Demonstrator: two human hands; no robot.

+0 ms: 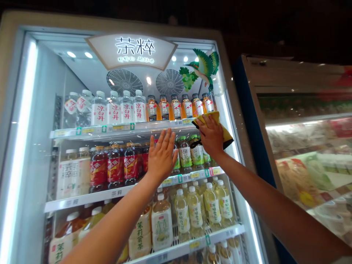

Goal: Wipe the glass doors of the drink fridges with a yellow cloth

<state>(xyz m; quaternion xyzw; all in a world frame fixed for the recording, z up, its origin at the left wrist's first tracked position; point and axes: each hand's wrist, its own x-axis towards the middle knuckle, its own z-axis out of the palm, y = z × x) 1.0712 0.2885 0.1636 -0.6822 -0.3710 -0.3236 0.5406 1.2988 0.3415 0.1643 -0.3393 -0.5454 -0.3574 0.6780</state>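
Note:
A glass-fronted drinks cooler (227, 73) with a lit sign (134, 51) fills most of the view. My left hand (162, 156) is raised in front of the middle of the glass, fingers stretched out and holding nothing. To its right, my right hand (211, 135) presses a yellow cloth (226, 136) with dark edging against the glass, near the right end of the top shelf. Its fingers lie over the cloth. Behind the hands stand green-labelled bottles (186, 154), partly hidden.
Clear bottles (126, 108) and orange bottles (176, 108) line the top shelf. Dark red-labelled bottles (114, 165) and pale yellow bottles (195, 211) stand lower. A second refrigerated case (297, 86) with packaged goods is on the right. A bright light strip (20, 146) runs down the cooler's left side.

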